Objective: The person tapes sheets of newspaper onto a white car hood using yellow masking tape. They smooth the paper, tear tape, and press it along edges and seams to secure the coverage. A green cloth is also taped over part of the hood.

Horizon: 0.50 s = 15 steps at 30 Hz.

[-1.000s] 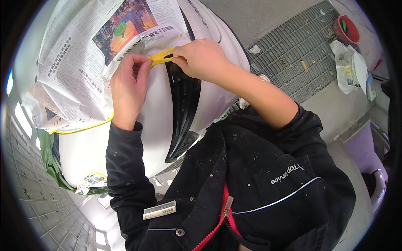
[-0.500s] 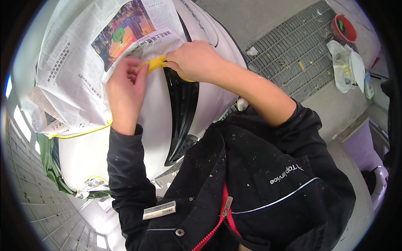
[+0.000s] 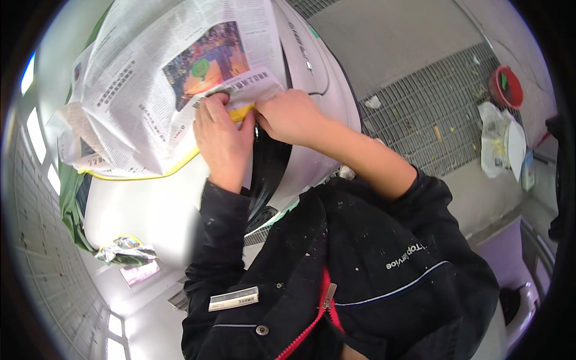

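Note:
A newspaper sheet point(image 3: 150, 78) covers much of a white car body panel point(image 3: 141, 207), its lower edge lined with yellow masking tape point(image 3: 243, 113). My left hand point(image 3: 225, 141) is bent over the paper's edge, fingertips on the newsprint and thumb against the tape. Just to its right, my right hand point(image 3: 294, 117) is closed, pinching the tape's other end. A short yellow stretch spans the gap between both hands. Below them runs a black trim piece point(image 3: 273, 165), partly hidden by my left wrist and sleeve.
Metal floor grating point(image 3: 420, 114) lies to the right of the car, with scraps on it. Beyond it are a red bucket point(image 3: 506, 87) and a crumpled clear plastic bag point(image 3: 493, 141). Green sheeting point(image 3: 73, 204) hangs along the car's left side.
The view has shifted, so the car and paper sit lower and further right. My left hand has moved from pinching the tape out in front to lying over the paper's edge, closer to my right hand.

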Each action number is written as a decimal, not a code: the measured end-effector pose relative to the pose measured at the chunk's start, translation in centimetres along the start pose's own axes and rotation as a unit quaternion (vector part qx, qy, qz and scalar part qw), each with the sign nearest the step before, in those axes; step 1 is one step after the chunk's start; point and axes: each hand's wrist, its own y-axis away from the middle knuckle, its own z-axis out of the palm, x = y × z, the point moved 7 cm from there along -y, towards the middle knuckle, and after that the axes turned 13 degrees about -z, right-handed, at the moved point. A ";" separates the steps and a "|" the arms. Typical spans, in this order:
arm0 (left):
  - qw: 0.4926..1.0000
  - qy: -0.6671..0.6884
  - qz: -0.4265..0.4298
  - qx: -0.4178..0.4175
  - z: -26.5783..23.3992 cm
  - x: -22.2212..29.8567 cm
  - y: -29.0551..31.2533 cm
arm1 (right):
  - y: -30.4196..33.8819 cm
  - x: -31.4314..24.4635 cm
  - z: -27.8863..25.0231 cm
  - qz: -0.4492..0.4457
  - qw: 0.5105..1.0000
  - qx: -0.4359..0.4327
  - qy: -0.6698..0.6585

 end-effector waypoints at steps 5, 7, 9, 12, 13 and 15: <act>0.997 -0.012 -0.049 -0.060 1.5 -2.2 1.7 | 3.2 -0.7 -1.2 -0.177 0.964 0.192 -0.055; 0.996 0.014 -0.067 -0.060 3.3 -2.8 2.2 | 6.1 0.8 -1.2 -0.165 0.944 0.260 -0.119; 0.991 -0.025 -0.117 -0.052 4.3 -3.4 2.3 | 9.6 4.5 0.8 0.003 0.936 0.219 -0.275; 0.993 -0.025 -0.110 -0.033 3.7 -2.1 1.7 | 12.7 8.5 3.1 0.063 0.868 0.224 -0.439; 0.990 -0.014 -0.127 -0.061 3.3 -1.7 1.4 | 13.0 9.4 4.2 0.077 0.847 0.184 -0.492; 0.901 0.257 -0.280 -0.207 3.2 -1.9 1.8 | 13.5 10.6 4.2 0.098 0.870 0.183 -0.448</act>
